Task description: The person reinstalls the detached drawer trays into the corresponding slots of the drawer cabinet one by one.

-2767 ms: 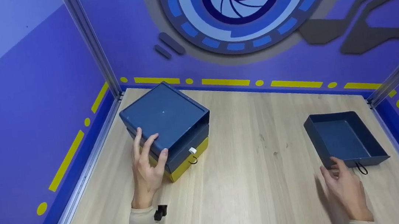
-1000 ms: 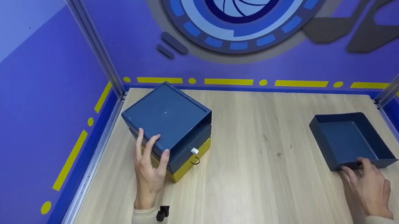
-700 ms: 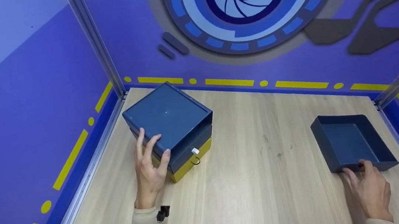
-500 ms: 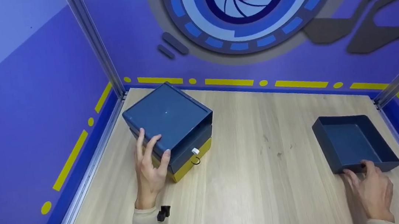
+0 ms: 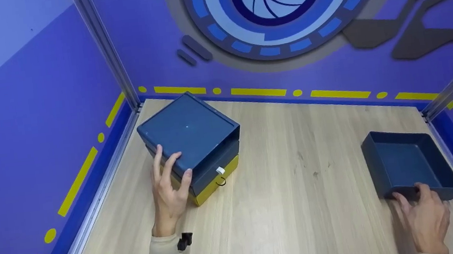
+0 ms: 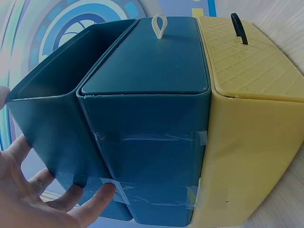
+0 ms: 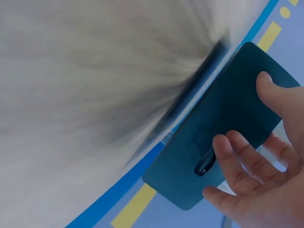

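Observation:
A stacked drawer unit (image 5: pixel 188 126) stands at the left of the table, two dark blue tiers over a yellow one. Its top tier is a hollow slot; the blue drawer (image 6: pixel 147 61) below has a white pull loop, the yellow drawer (image 6: pixel 256 61) a black one. My left hand (image 5: pixel 168 192) rests on the unit's near left corner, fingers spread along its side and top. At the right, my right hand (image 5: pixel 427 217) pinches the front wall of a loose dark blue drawer (image 5: pixel 407 162), thumb outside, index finger over the rim. Its black pull loop (image 7: pixel 205 161) hangs by my fingers.
Pale wooden table (image 5: pixel 282 180) lies between unit and loose drawer. Blue printed walls (image 5: pixel 58 132) enclose the table, with metal posts (image 5: pixel 112 59) at the corners. The loose drawer is close to the right wall edge.
My right hand has moved from beside the loose drawer onto its front wall and gripped it. The drawer has shifted slightly right and toward me. The left hand and unit stay put.

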